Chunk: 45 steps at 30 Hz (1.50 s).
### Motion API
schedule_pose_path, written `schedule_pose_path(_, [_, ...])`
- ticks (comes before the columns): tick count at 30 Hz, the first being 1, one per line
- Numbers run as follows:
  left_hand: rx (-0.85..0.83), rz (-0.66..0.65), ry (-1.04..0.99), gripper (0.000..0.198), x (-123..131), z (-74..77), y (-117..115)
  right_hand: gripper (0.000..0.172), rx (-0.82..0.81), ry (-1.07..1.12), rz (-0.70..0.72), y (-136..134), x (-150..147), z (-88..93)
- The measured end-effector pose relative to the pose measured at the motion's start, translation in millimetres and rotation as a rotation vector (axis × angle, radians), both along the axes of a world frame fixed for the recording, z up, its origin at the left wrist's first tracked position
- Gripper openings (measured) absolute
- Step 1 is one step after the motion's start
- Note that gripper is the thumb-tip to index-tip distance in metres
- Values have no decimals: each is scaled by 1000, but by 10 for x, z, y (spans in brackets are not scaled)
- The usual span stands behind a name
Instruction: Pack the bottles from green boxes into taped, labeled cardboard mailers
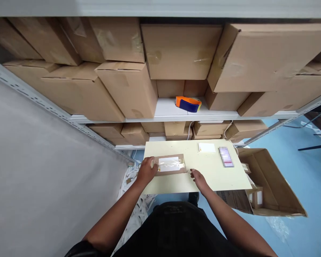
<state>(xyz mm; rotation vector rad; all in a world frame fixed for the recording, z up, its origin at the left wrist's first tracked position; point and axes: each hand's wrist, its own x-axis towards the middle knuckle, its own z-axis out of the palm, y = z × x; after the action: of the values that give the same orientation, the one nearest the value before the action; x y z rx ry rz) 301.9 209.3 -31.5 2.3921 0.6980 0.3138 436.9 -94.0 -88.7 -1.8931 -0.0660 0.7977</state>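
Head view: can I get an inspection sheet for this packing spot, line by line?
Surface: pale yellow board, mostly bare.
Job's things: flat brown packet with white label under clear tape.
Clutter: white pad; blurred slip.
Hands: left hand grips the packet's left end; right hand touches its right corner.
Cables: white cable behind the board.
Surroundings: shelf boxes; tape roll; open carton; paper strips on floor.

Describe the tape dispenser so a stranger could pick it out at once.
Start at the metal shelving packed with brown cardboard boxes. On its white middle shelf, in a gap between the boxes, sits the tape dispenser, straight beyond the pale table. It is the only brightly coloured thing there: orange and dark blue among plain brown cardboard.
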Motion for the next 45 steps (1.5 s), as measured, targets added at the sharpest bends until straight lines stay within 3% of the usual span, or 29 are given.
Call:
schedule_pose_path(4, [126, -310, -38, 27, 758, 342, -444, 62, -60, 103, 114, -474, 189, -239])
schedule_pose_path(7, [181, -608, 122, 25, 1503, 385, -880, 52, -79, 105, 246, -776, 412, -361])
schedule_pose_path(9, [186, -647, 273, 24, 1997, 301, -1118, 48, -83, 92, 306, -931, 596, -370])
schedule_pose_path(13, [121, -503, 501, 23, 2833, -13, -1395, 39, -93, 56, 317, -1139, 974, -234])
schedule_pose_path(18, [109, -352, 572, 31, 3488, -473, -1569, 35, -88, 70, 250, -1307, 1237, -83])
schedule_pose_path(24, [103, -313, 586, 28, 3760, -946, -1718, 39, -70, 125, 217, -1500, 1176, -220])
schedule_pose_path(29, [77, -309, 534, 24, 3777, -1139, -1703, 40, -107, 161, 206, -1596, 1183, -314])
schedule_pose_path(38, [78, -336, 484, 11, 3783, -1139, -1567, 41, -107, 190, 178, -1530, 1350, -382])
schedule_pose_path(45, [83, -414, 486, 22, 3762, -999, -1554, 40, -88, 216, 173, -1480, 1343, -453])
